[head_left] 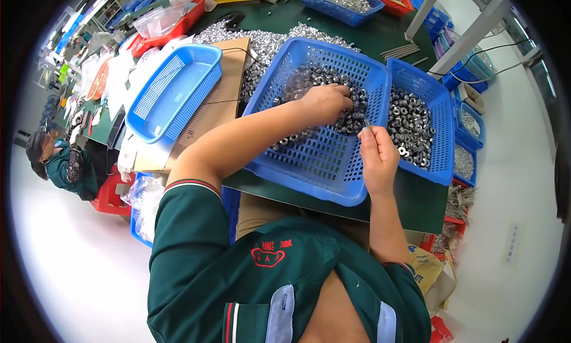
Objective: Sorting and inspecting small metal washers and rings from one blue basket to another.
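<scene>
My left hand [326, 104] reaches into the large blue plastic basket [270, 81], its fingers curled down among small metal collars [357, 108]. Whatever lies between those fingertips is hidden. Above the basket's right edge, my right hand [379, 158] is closed in a pinch with its fingertips up. A short bit of a thin metal rod [367, 124] sticks out of this pinch. Right beside it, a second blue basket [439, 158] holds many dark and silvery collars [410, 126].
Shiny metal parts [270, 42] lie heaped behind the large basket. A shallow blue basket [172, 84] rests on cardboard [229, 75] at the left. Thin rods [399, 51] lie at the back right near a metal post [470, 33]. A co-worker [71, 158] sits far left.
</scene>
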Demonstrator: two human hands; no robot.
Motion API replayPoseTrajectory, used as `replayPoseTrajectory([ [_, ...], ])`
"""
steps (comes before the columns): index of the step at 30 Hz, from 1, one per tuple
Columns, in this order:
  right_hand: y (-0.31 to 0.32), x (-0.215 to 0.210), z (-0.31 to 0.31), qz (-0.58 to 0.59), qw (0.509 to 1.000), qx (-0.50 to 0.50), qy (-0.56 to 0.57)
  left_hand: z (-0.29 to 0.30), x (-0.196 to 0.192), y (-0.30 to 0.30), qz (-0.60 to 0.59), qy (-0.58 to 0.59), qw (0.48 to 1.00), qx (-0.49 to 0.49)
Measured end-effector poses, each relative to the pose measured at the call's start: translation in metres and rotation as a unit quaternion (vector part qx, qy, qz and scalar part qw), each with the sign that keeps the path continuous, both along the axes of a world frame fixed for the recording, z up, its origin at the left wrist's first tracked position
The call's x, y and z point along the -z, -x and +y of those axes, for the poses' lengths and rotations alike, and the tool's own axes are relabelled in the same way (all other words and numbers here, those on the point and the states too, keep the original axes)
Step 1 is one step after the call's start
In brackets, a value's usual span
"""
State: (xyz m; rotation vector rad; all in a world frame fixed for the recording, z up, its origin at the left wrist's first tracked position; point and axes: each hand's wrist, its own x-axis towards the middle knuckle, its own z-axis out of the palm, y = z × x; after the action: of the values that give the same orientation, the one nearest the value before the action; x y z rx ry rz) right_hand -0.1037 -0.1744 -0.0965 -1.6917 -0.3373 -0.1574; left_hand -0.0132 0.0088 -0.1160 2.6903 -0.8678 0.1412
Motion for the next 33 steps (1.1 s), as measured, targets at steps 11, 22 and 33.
replayPoseTrajectory([
  [11, 0.001, -0.004, 0.001, -0.035, 0.998, -0.002, 0.057, -0.003, 0.020, 0.025, 0.034, -0.066, 0.994, 0.076],
  [22, -0.003, -0.006, -0.002, -0.082, 0.994, 0.015, 0.067, 0.007, -0.010, 0.024, 0.266, 0.074, 0.960, -0.046],
  [33, 0.003, -0.011, 0.001, -0.051, 0.996, -0.011, 0.071, 0.017, -0.057, 0.043, 0.412, 0.369, 0.833, 0.008],
])
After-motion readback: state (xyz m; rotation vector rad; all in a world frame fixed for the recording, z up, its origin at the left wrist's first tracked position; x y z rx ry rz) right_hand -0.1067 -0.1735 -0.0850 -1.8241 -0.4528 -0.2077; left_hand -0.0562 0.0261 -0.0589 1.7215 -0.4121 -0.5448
